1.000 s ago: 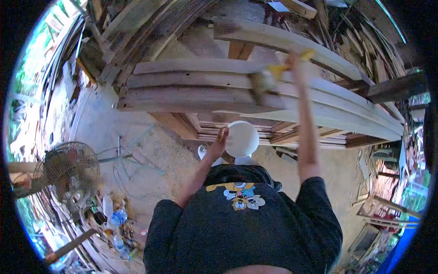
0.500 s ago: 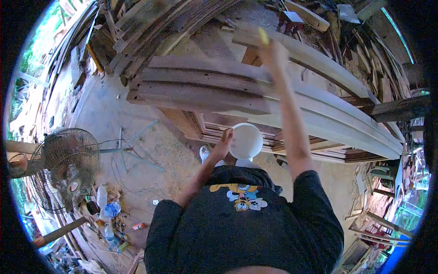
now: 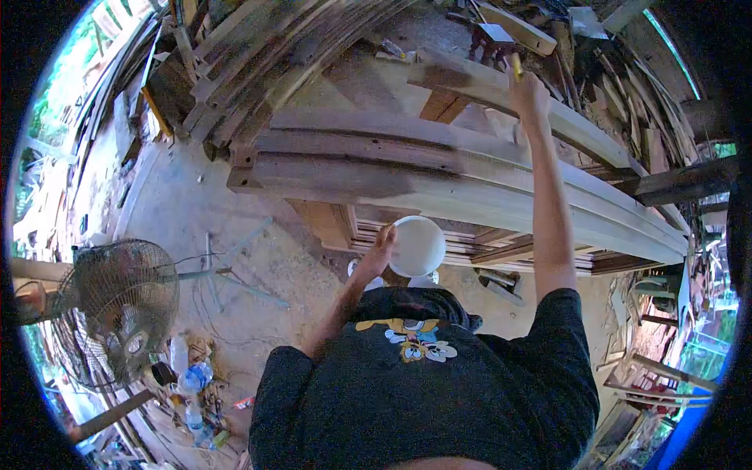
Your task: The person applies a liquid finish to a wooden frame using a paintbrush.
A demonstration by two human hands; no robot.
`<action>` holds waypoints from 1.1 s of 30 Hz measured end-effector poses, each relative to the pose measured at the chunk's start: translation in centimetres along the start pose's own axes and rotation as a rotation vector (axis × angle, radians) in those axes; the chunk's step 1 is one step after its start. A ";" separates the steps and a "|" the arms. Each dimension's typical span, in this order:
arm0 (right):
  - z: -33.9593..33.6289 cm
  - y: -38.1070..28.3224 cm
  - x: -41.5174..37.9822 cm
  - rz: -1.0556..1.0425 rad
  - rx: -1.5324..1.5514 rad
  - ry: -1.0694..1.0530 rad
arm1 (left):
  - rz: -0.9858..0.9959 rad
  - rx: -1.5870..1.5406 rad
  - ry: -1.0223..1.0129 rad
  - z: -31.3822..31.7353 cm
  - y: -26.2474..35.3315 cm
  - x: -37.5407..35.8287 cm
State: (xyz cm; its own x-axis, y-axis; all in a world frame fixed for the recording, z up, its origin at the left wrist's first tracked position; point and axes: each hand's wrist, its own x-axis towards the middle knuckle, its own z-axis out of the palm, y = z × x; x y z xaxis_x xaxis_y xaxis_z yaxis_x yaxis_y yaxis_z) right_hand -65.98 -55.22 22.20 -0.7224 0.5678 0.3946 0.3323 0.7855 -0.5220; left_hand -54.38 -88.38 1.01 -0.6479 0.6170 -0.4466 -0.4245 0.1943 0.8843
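My left hand (image 3: pixel 382 249) is closed on the rim of a round white bowl (image 3: pixel 418 247), held low in front of my body. My right arm reaches far forward over the wooden beams. My right hand (image 3: pixel 531 98) is closed around what looks like a paintbrush (image 3: pixel 517 66); its yellow handle sticks up past the fist, and its lower end is blurred. Below it runs a long wooden beam (image 3: pixel 470 192), darker on the left and paler on the right. Behind that lies another pale beam (image 3: pixel 583 129).
A standing fan (image 3: pixel 125 305) is at the left, with thin metal legs (image 3: pixel 235 274) on the floor nearby. Plastic bottles (image 3: pixel 194 377) and litter lie below it. Stacked planks (image 3: pixel 266 70) fill the upper left; wood scraps (image 3: pixel 627 94) lean at the upper right. A panelled wooden frame (image 3: pixel 329 223) sits under the beams.
My right hand has moved to the right with the brush. My left hand and the bowl have stayed nearly in place. The view has shifted slightly.
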 end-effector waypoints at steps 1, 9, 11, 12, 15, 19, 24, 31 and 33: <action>-0.4 -0.8 -0.4 -0.064 -0.329 -0.100 | 0.001 -0.001 -0.008 0.0 0.5 -0.4; 10.0 -19.4 -6.5 -0.296 -0.185 -0.387 | 0.169 0.239 0.057 -3.0 2.3 -3.7; 13.1 -25.8 -8.2 -0.294 0.219 -0.281 | 0.184 0.248 0.103 -4.2 1.6 -4.3; 13.5 -28.8 -9.1 -0.307 0.388 -0.211 | 0.201 0.255 0.137 -4.8 1.0 -4.2; 16.2 -32.8 -9.6 -0.035 0.841 -0.181 | 0.101 0.014 0.082 -7.0 -2.2 -2.6; 17.5 -26.3 -8.6 0.145 1.164 -0.218 | -0.035 -0.291 0.127 -6.9 4.3 -5.6; 13.1 -13.1 -2.2 0.094 0.898 -0.159 | -0.105 -0.232 0.104 -7.3 3.7 -4.9; 8.1 -7.0 -2.6 -0.153 -0.378 -0.213 | 0.088 0.000 0.066 -6.3 2.0 -2.9; 9.4 -10.5 -4.8 -0.228 -0.351 -0.273 | 0.009 -0.068 0.121 -5.3 3.8 -3.4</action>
State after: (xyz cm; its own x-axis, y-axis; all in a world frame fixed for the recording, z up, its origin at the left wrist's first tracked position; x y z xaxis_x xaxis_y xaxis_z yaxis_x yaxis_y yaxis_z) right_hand -71.71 -68.55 18.67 -0.9171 0.3237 0.2326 0.2974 0.9443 -0.1411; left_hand -57.17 -93.83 5.20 -0.7215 0.5214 -0.4555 -0.4578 0.1343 0.8789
